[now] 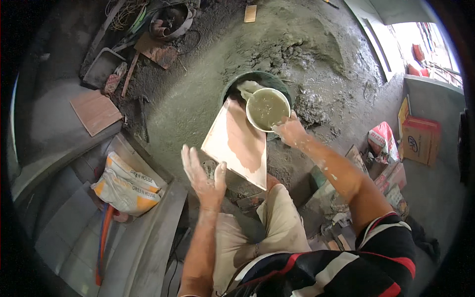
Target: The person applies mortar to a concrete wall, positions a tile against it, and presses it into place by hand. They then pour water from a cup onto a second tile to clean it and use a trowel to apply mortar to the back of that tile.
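Note:
My right hand grips the rim of a white round container of murky grey-green liquid, held over a dark green bucket. Something pale, too indistinct to name, shows at the container's upper left. A light square tile or board leans from the bucket toward my legs, with a darker pinkish wet patch on its face. My left hand is raised beside the board's lower left corner, fingers apart and stretched out, holding nothing. Both hands are coated with pale grey residue.
Wet cement covers the floor around the bucket. A white-yellow sack lies on a ledge at left. A wooden square, tray and metal basin sit upper left. At right are sacks and a cardboard box.

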Tool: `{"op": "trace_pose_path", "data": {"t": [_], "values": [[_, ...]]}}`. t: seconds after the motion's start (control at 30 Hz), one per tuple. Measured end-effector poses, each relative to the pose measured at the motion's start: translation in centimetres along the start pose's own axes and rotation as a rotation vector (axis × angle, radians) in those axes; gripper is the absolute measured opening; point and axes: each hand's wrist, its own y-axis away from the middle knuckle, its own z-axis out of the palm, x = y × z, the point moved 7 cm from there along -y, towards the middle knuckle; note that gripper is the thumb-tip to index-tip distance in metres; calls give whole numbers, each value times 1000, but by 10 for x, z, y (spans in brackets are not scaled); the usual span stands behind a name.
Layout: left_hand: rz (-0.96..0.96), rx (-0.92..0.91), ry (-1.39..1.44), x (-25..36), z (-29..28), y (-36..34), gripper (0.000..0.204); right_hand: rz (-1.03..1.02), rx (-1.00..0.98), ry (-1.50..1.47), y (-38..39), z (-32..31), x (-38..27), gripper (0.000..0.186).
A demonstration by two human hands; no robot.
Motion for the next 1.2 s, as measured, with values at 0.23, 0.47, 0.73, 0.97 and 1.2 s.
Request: {"op": "trace_pose_path", "data": {"t": [0.23,0.47,0.73,0.97,1.2], "values": [[894,-749,-604,40,21,16,65,-183,-20,-42,80,-141,-72,9],[861,-853,-720,15,64,8,56,-258,-67,-38,124,-200,-130,6],[846,-1011,-804,2,78,6,20,-365,111,-8,143,-237,-171,10],[755,-1124,-847,33,75,7,28,-230,-97,-42,157,-215,-152,16],[650,-1229,-782,46,100,44,46,-144,88,-151,196,-202,-120,19]]}}
